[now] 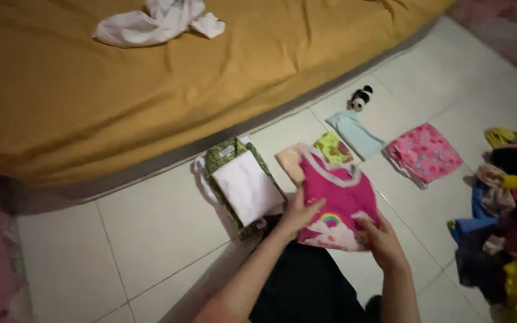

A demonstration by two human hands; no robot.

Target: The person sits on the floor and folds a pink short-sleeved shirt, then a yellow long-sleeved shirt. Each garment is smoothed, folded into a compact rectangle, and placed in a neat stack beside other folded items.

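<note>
We look down on a mattress (121, 90) under a mustard-yellow sheet that fills the view from nine to twelve o'clock, set on a floor of pale tiles (151, 239). At twelve o'clock on the sheet lies a crumpled white cloth (154, 23). At three to four o'clock a loose heap of mixed clothes (510, 221) sits on the tiles, dark blues, maroons and bright yellows tangled together.

At the centre we hold a bright pink shirt (339, 200) with a pale neckband and a small rainbow print low on its front; it lies folded on the tiles in front of our dark-clad lap. Our left hand (299, 214) rests on its edge at nine o'clock, fingers bent and pinching the cloth. Our right hand (381, 236) grips the hem at five o'clock, fingers curled around the fabric.

Just beside the shirt at ten o'clock lies a folded stack, a white piece (248, 188) atop a green patterned one (225, 157). At two o'clock sits a folded pink dotted garment (424, 154). Nearer, at one o'clock, lies a pale blue folded piece (355, 134), then a small yellow-green printed piece (332, 148) and a peach one (288, 161) touching the shirt's top. Smallest, a black-and-white panda toy (360, 98) stands just past the blue piece.
</note>
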